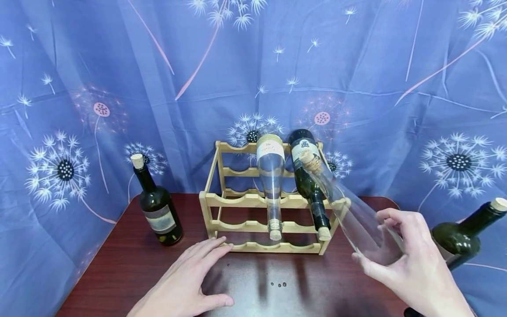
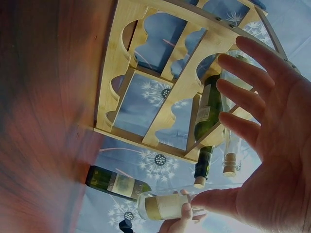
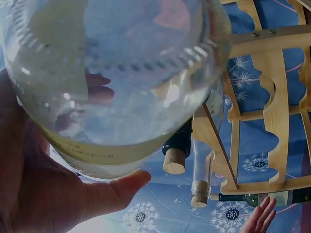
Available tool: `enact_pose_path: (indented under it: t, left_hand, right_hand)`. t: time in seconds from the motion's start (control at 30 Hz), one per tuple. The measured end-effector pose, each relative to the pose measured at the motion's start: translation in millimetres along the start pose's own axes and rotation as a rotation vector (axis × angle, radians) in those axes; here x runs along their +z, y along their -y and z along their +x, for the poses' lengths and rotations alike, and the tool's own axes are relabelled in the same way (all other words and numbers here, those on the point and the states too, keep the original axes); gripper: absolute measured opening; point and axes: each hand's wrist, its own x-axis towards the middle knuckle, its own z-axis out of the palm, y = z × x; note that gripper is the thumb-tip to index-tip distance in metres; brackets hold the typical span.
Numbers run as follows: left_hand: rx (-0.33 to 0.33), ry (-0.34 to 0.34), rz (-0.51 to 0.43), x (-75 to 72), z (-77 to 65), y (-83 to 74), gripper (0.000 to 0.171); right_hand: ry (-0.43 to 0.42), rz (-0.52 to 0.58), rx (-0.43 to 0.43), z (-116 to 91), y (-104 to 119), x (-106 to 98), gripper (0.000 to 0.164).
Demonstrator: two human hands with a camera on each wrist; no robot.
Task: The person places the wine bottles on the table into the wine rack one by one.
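Observation:
My right hand [image 1: 420, 259] grips a corked clear glass bottle [image 1: 362, 222] near its base. The bottle tilts, its cork toward the rack's right side. In the right wrist view the bottle's broad base [image 3: 121, 116] fills the upper left, with the thumb along it. A wooden wine rack [image 1: 241, 201] stands on the table. On its top level lie another clear corked bottle [image 1: 271, 169] and a dark green bottle [image 1: 305, 176], necks toward me. My left hand [image 1: 190, 277] has its fingers spread near the rack's lower left front, holding nothing.
A corked green bottle [image 1: 160, 209] stands on the table [image 1: 107, 268] left of the rack. Another green bottle [image 1: 457, 240] stands at the far right, partly behind my right hand. Several small dark specks [image 1: 279, 285] lie before the rack. A patterned blue curtain [image 1: 158, 53] hangs behind.

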Motion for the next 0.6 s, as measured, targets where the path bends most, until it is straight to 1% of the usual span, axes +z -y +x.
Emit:
enact_pose_path:
  t: [0.17,0.33,0.4,0.5,0.6]
  left_hand:
    - [0.006,-0.012,-0.001,-0.5,-0.8,-0.5,0.085]
    - [-0.020,0.001,-0.007,-1.3,-1.4,-1.0,0.084]
    - [-0.024,-0.007,-0.003,-1.1,-1.6,-1.2,0.084]
    - [-0.011,-0.035,0.006,-0.6,-2.1,-1.0,0.085]
    - [0.001,-0.057,0.011,-0.5,-2.3,-0.7,0.085]
  right_hand:
    - [0.016,0.004,-0.022,-2,3,2,0.093]
    - [0.042,0.003,-0.036,-2,7,2,0.090]
    - [0.061,0.007,-0.051,-2,8,2,0.087]
    - [0.087,0.002,-0.071,-2,11,1,0.083]
    - [0.106,-0.001,-0.098,-3,12,2,0.085]
